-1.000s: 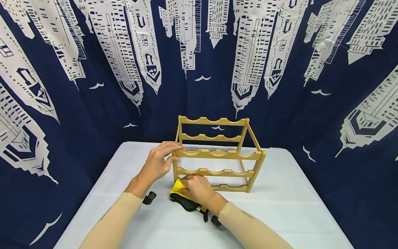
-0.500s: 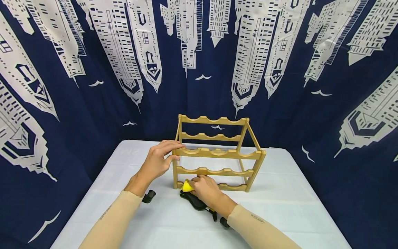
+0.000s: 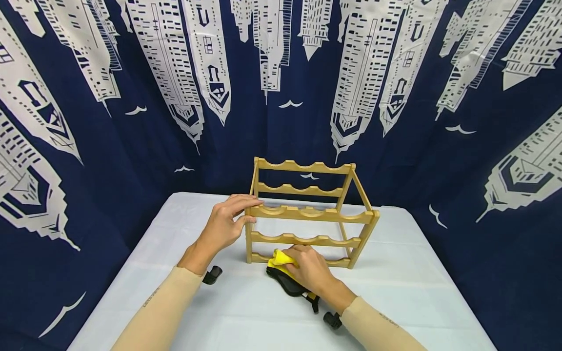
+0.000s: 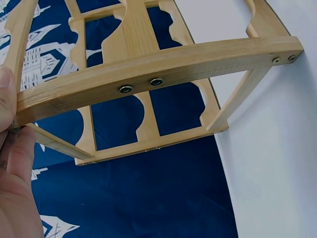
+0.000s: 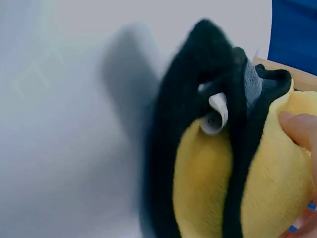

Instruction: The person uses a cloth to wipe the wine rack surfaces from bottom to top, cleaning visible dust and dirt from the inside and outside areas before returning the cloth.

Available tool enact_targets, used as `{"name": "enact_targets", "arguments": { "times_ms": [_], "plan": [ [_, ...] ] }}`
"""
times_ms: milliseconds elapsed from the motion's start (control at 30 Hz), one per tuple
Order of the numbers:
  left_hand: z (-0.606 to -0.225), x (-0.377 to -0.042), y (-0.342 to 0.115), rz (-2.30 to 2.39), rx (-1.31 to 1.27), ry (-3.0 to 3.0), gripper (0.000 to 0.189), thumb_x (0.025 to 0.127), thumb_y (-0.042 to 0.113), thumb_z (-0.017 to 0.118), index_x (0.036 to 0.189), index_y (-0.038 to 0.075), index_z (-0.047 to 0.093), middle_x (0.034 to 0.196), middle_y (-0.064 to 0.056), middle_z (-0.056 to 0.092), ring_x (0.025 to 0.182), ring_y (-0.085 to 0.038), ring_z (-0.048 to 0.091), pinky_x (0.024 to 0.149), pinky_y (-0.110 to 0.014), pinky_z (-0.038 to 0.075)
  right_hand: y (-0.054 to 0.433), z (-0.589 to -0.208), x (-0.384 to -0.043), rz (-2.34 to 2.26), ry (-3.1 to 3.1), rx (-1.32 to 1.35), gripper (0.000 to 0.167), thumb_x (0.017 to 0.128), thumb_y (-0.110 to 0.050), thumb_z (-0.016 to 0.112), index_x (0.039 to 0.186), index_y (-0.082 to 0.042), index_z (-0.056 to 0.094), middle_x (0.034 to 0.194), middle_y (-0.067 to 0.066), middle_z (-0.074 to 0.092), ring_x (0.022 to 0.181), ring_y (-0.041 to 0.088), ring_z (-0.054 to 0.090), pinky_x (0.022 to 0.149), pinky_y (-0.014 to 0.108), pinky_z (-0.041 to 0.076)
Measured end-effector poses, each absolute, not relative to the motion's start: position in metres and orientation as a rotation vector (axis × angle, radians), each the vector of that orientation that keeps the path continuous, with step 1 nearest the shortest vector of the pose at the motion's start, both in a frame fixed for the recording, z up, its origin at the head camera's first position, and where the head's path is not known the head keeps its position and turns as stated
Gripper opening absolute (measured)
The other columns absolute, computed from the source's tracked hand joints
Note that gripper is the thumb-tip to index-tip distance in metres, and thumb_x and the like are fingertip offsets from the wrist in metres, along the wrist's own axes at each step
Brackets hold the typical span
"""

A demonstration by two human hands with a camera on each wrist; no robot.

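A light wooden wine rack (image 3: 307,213) with scalloped rails stands on the white table. My left hand (image 3: 224,222) grips its upper front left corner, thumb in front and fingers over the top. In the left wrist view, the thumb and a finger close round the end of a rack bar (image 4: 163,69). Low at the front of the rack, my right hand (image 3: 312,273) holds a bunched yellow cloth (image 5: 277,163) with dark edging, pressed near the bottom front rail (image 3: 338,263). A white tag (image 5: 218,114) shows on the cloth in the right wrist view.
The white table (image 3: 246,321) extends around the rack, more of it in front and to the right. A dark blue curtain (image 3: 210,161) printed with white buildings hangs right behind the table. Black wrist camera mounts (image 3: 332,320) sit at both wrists.
My right hand has slid to the right along the rack's bottom front with the cloth. The left hand keeps its grip on the corner, and the rack has stayed in place.
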State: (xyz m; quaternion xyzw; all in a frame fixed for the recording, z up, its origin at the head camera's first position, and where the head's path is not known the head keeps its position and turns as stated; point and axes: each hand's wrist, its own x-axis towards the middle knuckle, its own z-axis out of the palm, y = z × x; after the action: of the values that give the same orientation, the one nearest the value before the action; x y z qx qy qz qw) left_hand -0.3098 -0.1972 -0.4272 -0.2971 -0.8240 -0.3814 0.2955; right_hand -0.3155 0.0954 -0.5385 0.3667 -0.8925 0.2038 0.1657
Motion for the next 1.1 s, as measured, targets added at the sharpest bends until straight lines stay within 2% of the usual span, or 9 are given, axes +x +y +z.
{"name": "enact_targets", "arguments": {
  "times_ms": [233,433,633,700,867,967,1100],
  "plan": [
    [-0.427,-0.312,-0.195,-1.050,-0.802,-2.179,0.052,0.093,-0.007,0.091,0.142,0.009,0.083,0.143,-0.014,0.081,0.138,-0.035,0.077,0.110,-0.046,0.070,0.089,-0.537,-0.314,0.744,-2.564,1.167,0.033,0.109,-0.012,0.084,0.141,-0.016,0.080,0.131,0.004,0.081,0.112,0.017,0.079,0.092,0.038,0.071],
    [-0.429,-0.312,-0.194,-1.061,-0.780,-2.190,0.049,0.095,-0.005,0.090,0.141,0.009,0.083,0.144,-0.012,0.081,0.140,-0.035,0.076,0.112,-0.046,0.068,0.082,-0.538,-0.317,0.724,-2.547,1.216,0.035,0.112,-0.012,0.080,0.146,-0.020,0.078,0.136,0.001,0.081,0.112,0.016,0.080,0.092,0.040,0.070],
    [-0.430,-0.310,-0.195,-1.051,-0.759,-2.192,0.049,0.096,-0.004,0.090,0.141,0.012,0.084,0.145,-0.011,0.081,0.142,-0.035,0.075,0.112,-0.046,0.068,0.066,-0.537,-0.317,0.787,-2.532,1.277,0.036,0.111,-0.019,0.082,0.146,-0.018,0.075,0.137,-0.001,0.084,0.116,0.015,0.083,0.097,0.038,0.072],
    [-0.430,-0.310,-0.194,-1.051,-0.763,-2.186,0.048,0.096,-0.004,0.090,0.141,0.012,0.084,0.145,-0.012,0.081,0.142,-0.036,0.075,0.111,-0.046,0.068,0.058,-0.538,-0.317,0.798,-2.526,1.292,0.037,0.111,-0.022,0.083,0.147,-0.018,0.072,0.134,-0.001,0.086,0.104,0.014,0.083,0.090,0.034,0.071],
    [-0.428,-0.311,-0.191,-1.050,-0.770,-2.180,0.048,0.097,-0.003,0.089,0.142,0.012,0.083,0.146,-0.014,0.081,0.143,-0.036,0.075,0.112,-0.048,0.068,0.048,-0.543,-0.321,0.719,-2.499,1.225,0.032,0.107,-0.021,0.088,0.135,-0.016,0.075,0.117,0.002,0.089,0.085,0.014,0.081,0.075,0.025,0.067],
    [-0.428,-0.311,-0.191,-1.043,-0.757,-2.189,0.049,0.097,-0.003,0.089,0.142,0.013,0.083,0.146,-0.012,0.081,0.142,-0.036,0.075,0.111,-0.049,0.069,0.050,-0.545,-0.320,0.653,-2.500,1.149,0.026,0.101,-0.019,0.095,0.123,-0.014,0.083,0.109,0.005,0.089,0.092,0.017,0.085,0.076,0.027,0.070],
    [-0.428,-0.308,-0.193,-1.042,-0.743,-2.204,0.049,0.096,-0.003,0.090,0.142,0.013,0.084,0.146,-0.011,0.081,0.142,-0.035,0.075,0.111,-0.047,0.068,0.059,-0.544,-0.318,0.583,-2.501,1.085,0.023,0.095,-0.017,0.100,0.113,-0.012,0.088,0.101,0.008,0.087,0.088,0.020,0.085,0.072,0.029,0.070]
  ]
}}
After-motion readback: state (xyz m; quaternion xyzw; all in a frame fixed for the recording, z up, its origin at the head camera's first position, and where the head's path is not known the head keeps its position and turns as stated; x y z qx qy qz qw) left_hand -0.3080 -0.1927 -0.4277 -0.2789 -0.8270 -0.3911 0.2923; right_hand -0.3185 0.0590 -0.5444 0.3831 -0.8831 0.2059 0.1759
